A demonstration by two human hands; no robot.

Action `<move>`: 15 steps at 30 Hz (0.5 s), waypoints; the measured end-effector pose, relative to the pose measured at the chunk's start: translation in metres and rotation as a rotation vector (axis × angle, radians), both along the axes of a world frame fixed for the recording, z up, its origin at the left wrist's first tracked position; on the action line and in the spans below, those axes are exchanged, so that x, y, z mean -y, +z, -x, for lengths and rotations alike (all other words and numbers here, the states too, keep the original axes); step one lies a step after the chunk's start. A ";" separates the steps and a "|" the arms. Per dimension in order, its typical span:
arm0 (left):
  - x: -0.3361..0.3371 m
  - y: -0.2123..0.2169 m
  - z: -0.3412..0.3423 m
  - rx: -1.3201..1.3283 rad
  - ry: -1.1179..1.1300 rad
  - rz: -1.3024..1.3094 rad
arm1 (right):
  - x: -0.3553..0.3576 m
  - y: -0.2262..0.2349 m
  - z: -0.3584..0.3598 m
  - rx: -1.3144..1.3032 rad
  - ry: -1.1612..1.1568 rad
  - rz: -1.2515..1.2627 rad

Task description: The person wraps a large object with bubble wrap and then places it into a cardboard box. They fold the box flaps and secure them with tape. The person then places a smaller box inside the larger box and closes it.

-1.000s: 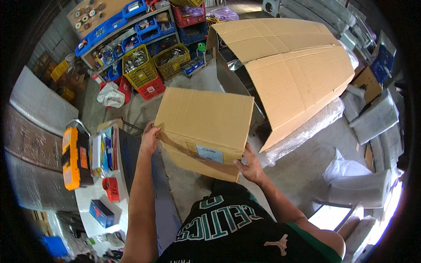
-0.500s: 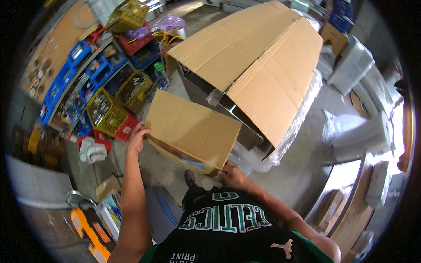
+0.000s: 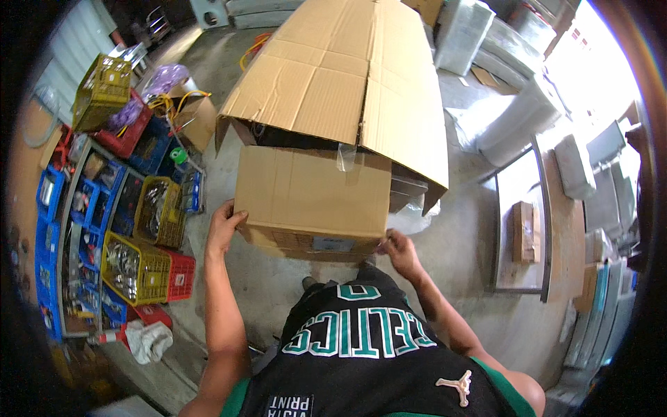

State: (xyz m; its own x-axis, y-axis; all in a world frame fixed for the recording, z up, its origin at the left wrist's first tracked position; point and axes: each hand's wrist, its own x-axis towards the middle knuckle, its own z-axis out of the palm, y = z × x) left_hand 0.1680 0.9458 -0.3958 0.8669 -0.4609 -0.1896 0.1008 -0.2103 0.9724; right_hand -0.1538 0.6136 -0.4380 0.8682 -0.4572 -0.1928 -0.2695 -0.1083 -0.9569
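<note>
A brown cardboard box [image 3: 313,184] is in front of me, with a pale label [image 3: 333,244] on its near side. My left hand [image 3: 226,226] grips its near left corner, thumb against the cardboard. At the near right corner, the curled fingers of my right hand [image 3: 399,251] pinch the edge. Beyond the box stands a large bulky item covered by a folded cardboard sheet [image 3: 326,76]. The box's far side reaches the sheet's near edge, where a flap of clear tape [image 3: 345,157] hangs. What lies under the sheet is mostly hidden.
On the left, a rack of blue bins [image 3: 87,201] stands beside yellow crates [image 3: 135,271] of metal parts. To the right are a wrapped roll [image 3: 521,121] and a low table [image 3: 563,243] holding a small long box [image 3: 526,233]. Concrete floor [image 3: 458,257] lies between.
The box has swung from slanted to nearly square in front of me and now meets the covered item's near edge. My view has turned to the right. Both hands stay at the box corners.
</note>
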 end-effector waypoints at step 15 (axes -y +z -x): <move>0.134 0.050 -0.031 0.717 0.135 -0.124 | 0.044 0.017 -0.045 0.260 -0.543 0.309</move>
